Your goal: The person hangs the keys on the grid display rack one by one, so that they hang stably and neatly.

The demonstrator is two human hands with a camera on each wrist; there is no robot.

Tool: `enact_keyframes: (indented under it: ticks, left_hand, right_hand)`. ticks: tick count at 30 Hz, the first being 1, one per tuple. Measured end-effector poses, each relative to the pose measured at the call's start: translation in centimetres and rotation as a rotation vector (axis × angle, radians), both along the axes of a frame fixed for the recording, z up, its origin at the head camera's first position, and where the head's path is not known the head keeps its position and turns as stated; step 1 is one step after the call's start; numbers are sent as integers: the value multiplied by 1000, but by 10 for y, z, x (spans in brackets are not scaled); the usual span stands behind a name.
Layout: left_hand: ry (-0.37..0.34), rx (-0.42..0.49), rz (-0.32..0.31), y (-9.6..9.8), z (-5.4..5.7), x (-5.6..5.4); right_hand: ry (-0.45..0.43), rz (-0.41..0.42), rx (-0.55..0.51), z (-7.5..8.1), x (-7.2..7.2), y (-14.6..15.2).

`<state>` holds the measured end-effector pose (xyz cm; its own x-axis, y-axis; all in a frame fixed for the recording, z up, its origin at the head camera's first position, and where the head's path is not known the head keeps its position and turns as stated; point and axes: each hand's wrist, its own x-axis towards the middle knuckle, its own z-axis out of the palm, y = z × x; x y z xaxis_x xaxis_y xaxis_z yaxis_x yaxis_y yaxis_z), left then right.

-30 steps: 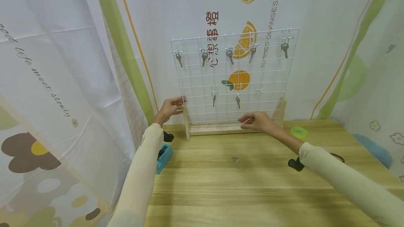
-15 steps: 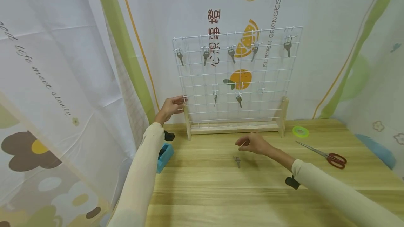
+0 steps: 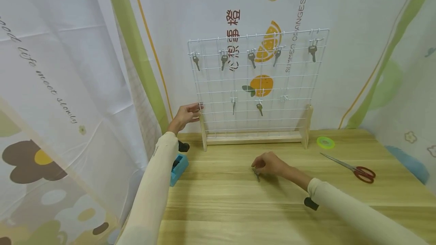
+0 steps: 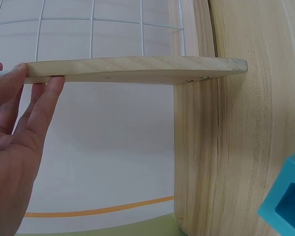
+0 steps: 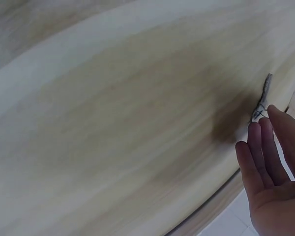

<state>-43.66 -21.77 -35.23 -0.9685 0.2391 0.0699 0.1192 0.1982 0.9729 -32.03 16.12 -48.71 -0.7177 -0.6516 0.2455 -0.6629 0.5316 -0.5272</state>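
A white wire grid rack on a wooden stand stands at the back of the table. My left hand holds its left edge, with thumb and fingers on either side of the wooden upright. Out on the table in front, my right hand pinches the ring end of a small key between thumb and fingertips; the key's blade points away from the fingers in the right wrist view. Several keys, such as one at the top right, hang from hooks on the grid.
A bare white hook sits on the grid, right of the lower keys. Red-handled scissors and a green tape roll lie to the right. A blue tape dispenser stands beside the left forearm. Printed curtains surround the table.
My right hand has come down from in front of the rack's base to the key on the table and closed its fingers on it. The left hand stays on the upright.
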Motion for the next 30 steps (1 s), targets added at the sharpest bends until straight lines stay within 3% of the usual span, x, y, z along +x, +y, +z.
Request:
enact_keyframes:
  ticks: [7, 17, 30]
  left_hand:
    - [1, 5, 1, 1, 1, -1]
    - [0, -6, -1, 3, -1, -2]
    - [9, -4, -5, 0, -1, 0]
  right_hand:
    - [5, -27, 28, -5, 0, 0]
    - [-10, -1, -42, -3, 3, 5]
    - [4, 3, -92, 32, 1, 22]
